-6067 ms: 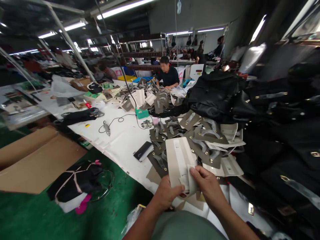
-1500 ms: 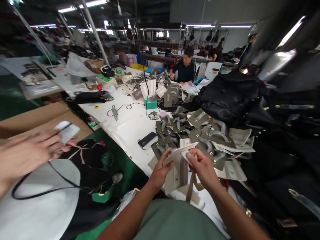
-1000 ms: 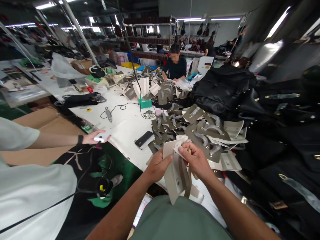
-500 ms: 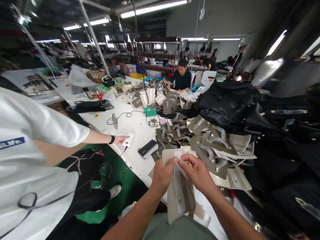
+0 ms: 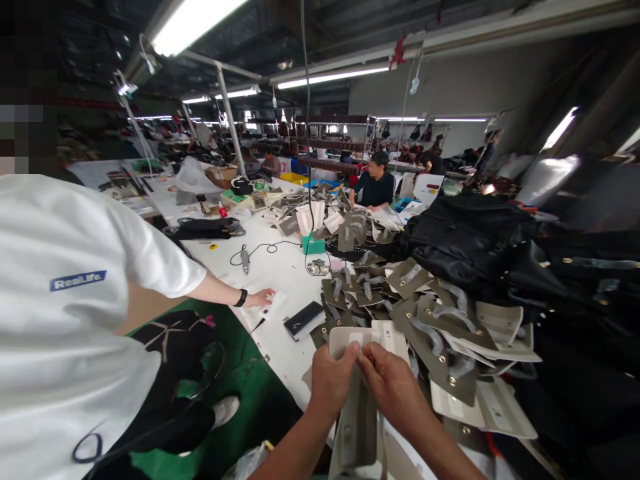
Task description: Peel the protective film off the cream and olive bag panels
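Observation:
Both hands are on a beige-backed bag panel (image 5: 356, 437), held upright in front of my body. My left hand (image 5: 333, 383) grips its left edge, thumb pressed on the pale strip near the top. My right hand (image 5: 390, 380) pinches close beside that thumb; the fingertips meet, and any small part between them is hidden. Just beyond lies a pile of olive bag panels (image 5: 415, 313) with plastic-wrapped handles and brass-coloured fittings. Left of the pile rests a dark notebook (image 5: 305, 320) on the white table (image 5: 285, 360).
At left a person in a white shirt (image 5: 90, 300) reaches a hand (image 5: 260, 298) onto a white device (image 5: 273, 305). A corded grey tool (image 5: 245, 260) and a green box (image 5: 313, 245) lie farther back. Black bags (image 5: 465, 227) heap up at right. Another person (image 5: 376, 183) sits across the table.
The view has tilted up and shifted left, so the scene sits lower and farther right. My hands stay on the panel, fingertips together near its top. The neighbouring person's hand remains at the white device.

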Demonstrator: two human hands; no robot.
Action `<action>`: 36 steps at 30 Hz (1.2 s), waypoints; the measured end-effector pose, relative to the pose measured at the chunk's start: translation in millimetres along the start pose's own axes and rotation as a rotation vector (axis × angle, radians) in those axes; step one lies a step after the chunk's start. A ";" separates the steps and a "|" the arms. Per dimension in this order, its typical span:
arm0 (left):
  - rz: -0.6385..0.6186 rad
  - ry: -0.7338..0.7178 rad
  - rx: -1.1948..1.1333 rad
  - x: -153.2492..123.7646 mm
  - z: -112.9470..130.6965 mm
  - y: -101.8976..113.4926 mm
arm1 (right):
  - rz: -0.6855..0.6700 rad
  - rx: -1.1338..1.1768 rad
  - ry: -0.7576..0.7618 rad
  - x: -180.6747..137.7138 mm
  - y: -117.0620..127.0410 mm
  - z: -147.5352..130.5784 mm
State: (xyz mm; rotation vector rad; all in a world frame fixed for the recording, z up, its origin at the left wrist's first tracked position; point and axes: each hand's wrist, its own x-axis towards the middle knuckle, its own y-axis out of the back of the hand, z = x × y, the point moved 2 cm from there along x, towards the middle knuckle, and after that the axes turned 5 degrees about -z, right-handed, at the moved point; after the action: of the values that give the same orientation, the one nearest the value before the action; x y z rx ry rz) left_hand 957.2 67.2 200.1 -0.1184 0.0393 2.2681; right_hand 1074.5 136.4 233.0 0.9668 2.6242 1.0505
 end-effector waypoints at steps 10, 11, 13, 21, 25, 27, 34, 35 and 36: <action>0.167 0.057 -0.281 44.6 -3.3 31.5 | -0.103 0.155 0.050 -34.1 -9.6 -18.9; 0.137 0.063 -0.314 46.6 -1.0 34.5 | -0.024 0.199 0.025 -31.8 -3.3 -15.9; 0.070 0.084 -0.375 45.5 2.8 34.3 | 0.086 0.278 -0.008 -24.3 7.6 -6.1; -0.119 0.109 -0.491 18.5 3.2 15.5 | 0.052 0.512 -0.261 -14.9 -5.5 22.5; -0.260 0.198 -0.366 -12.0 -11.5 23.2 | 0.184 0.458 -0.283 -12.4 2.2 20.3; -0.391 0.304 -0.383 -28.5 -19.6 21.7 | 0.217 0.406 -0.264 -9.1 5.5 18.2; -0.298 0.288 -0.558 -35.7 -22.8 14.7 | 0.323 0.210 -0.122 -2.9 10.8 9.6; -0.267 0.272 -0.575 -32.4 -22.1 16.8 | 0.375 0.165 -0.077 -4.1 14.3 6.2; -0.231 0.250 -0.585 -29.0 -21.3 19.7 | 0.422 0.124 -0.036 -5.8 17.8 2.5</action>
State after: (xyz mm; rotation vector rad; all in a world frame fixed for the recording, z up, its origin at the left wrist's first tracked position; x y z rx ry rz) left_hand 962.2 30.9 181.5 -0.6781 -0.4837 1.9605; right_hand 1089.0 143.9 242.4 1.6017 2.5400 0.9398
